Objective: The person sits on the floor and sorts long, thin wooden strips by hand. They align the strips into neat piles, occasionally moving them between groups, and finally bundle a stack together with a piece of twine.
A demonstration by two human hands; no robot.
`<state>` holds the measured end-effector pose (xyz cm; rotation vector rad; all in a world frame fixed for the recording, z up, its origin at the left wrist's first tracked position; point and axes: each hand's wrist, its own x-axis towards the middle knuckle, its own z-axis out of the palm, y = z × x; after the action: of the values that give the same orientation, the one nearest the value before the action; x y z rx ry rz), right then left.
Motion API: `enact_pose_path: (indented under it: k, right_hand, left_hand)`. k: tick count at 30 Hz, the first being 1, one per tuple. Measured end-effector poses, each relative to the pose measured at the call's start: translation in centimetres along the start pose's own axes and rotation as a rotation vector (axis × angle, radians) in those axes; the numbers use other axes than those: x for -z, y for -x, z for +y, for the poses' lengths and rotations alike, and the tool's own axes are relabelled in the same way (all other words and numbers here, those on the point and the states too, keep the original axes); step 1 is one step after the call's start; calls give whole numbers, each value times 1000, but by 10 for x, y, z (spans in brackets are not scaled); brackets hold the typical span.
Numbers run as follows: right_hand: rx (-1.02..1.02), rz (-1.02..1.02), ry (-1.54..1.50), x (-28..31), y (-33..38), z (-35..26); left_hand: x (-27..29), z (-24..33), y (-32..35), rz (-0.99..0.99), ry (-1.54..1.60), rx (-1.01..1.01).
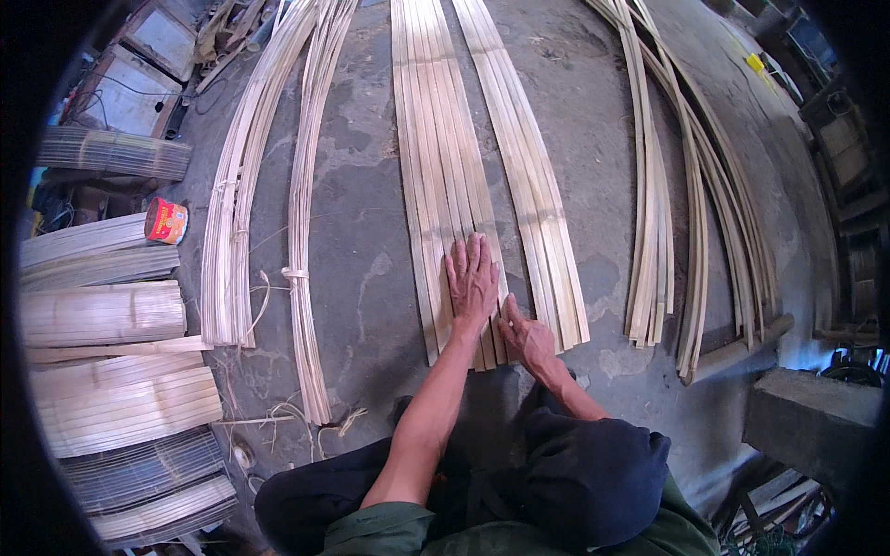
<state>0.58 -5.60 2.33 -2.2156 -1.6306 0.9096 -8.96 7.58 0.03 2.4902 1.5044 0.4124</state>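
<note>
A wide row of long, pale bamboo slats (440, 139) lies side by side on the floor in front of me. My left hand (474, 280) rests flat on its near part, fingers stretched forward and open. At the right edge of the same row is my right hand (530, 343), its index finger extended along the outermost slat and the other fingers partly bent; nothing shows gripped in it. Just right of that hand lies a second, narrower row of slats (528, 176), with a gap between the two rows at the far end.
To the left are two tied bundles of thin strips (243, 176) (298, 232), stacked slat panels (120, 310) and a red tub (166, 221). Curved strips (654, 204) lie on the right, some reaching a round pole (742, 350). A grey block (811, 408) stands at the lower right.
</note>
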Motion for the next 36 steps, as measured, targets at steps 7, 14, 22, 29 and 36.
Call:
enact_pose_path:
  k: [7,14,22,29,36]
  right_hand:
    - [-37,-50,40,7,1,-8]
    - [-17,328,102,32,7,17]
    - [43,297,123,32,10,17]
    - [103,360,-132,31,14,19]
    - [185,536,-447,8,3,21]
  left_hand:
    - [3,-4,1,-10,71,46]
    - [4,-6,-3,14,128,72]
    - [0,-6,1,-27,-22,26]
    - [4,-3,3,6,33,11]
    - [-1,-1,3,10,-87,-100]
